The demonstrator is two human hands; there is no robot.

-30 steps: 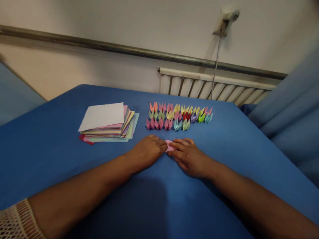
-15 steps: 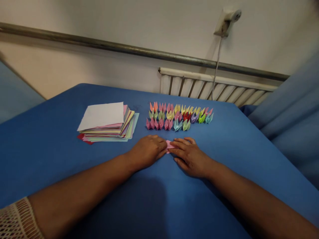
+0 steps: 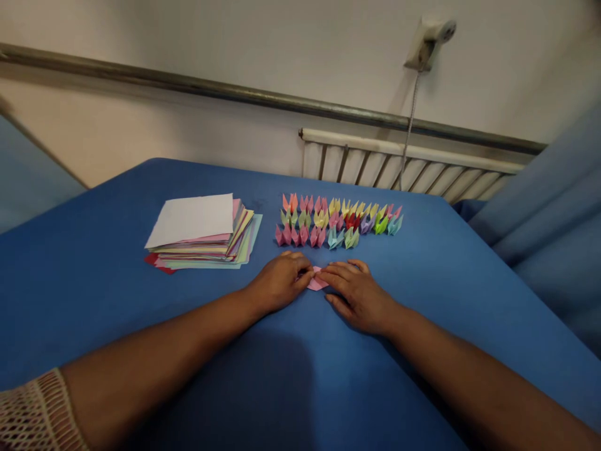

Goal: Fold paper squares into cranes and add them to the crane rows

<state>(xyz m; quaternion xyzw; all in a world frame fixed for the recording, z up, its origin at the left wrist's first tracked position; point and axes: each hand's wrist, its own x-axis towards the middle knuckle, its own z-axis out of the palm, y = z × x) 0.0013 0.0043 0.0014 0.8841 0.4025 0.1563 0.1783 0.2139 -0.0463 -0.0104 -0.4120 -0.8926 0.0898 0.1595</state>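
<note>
A small folded piece of pink paper (image 3: pixel 317 283) lies on the blue tabletop between my two hands. My left hand (image 3: pixel 280 280) has its thumb and curled fingers closed on the paper's left side. From the right, my right hand (image 3: pixel 359 294) holds the paper down with its fingertips, its thumb lying a little apart on the near side. Both hands cover the paper's edges, so its full shape is hidden. Just beyond, several folded paper cranes (image 3: pixel 318 236) in many colours stand in three rows.
To the left is a thick stack of coloured paper sheets (image 3: pixel 192 219) with a white one on top. The blue table (image 3: pixel 117 300) reaches back toward a wall with a metal rail (image 3: pixel 263 96) and a white radiator (image 3: pixel 357 145). A blue curtain (image 3: pixel 558 207) hangs at right.
My left fingers have curled more and drawn slightly back. My right fingers have shifted a little, and the pink paper now shows a wider, more opened face between the hands.
</note>
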